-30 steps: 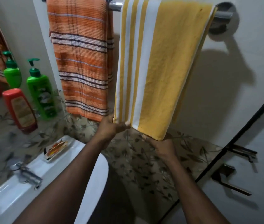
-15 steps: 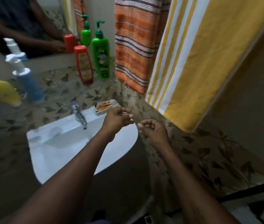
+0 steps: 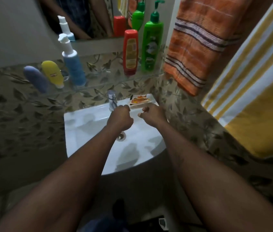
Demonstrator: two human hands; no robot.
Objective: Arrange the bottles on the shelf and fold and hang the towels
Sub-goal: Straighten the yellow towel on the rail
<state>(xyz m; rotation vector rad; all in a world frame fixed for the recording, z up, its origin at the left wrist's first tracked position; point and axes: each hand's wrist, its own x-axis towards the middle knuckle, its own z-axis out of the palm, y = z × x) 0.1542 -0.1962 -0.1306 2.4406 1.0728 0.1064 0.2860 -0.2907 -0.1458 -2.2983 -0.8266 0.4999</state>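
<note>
Both hands are hovering over the white basin (image 3: 85, 124), just in front of the tap (image 3: 112, 99) and the soap dish (image 3: 140, 101) at its back edge. The left hand (image 3: 120, 118) is balling into a fist and holding nothing; the right hand (image 3: 152, 115) is curling its fingers inward beside it, also holding nothing, and the two are sitting close but apart. The bottles are standing in a row along the glass shelf (image 3: 102, 81) under the mirror (image 3: 90, 17). A bluish tube (image 3: 35, 80) and a yellow bottle (image 3: 53, 73) are occupying the left end, and a blue pump bottle (image 3: 73, 64) is standing next to them. After a gap, a red bottle (image 3: 130, 52) is resting on its cap beside a green pump bottle (image 3: 151, 46) at the right end. Grouping by height appears to be keeping the pump heads reachable. The orange striped towel (image 3: 199, 47) and the yellow striped towel (image 3: 252, 97) are hanging side by side to the right of the shelf; their rail is lying outside the view. With nothing in hand and every item sitting in place, the task is looking near complete. The tilt of the two left-end containers is warranting a check, though lens distortion may be causing it.
</note>
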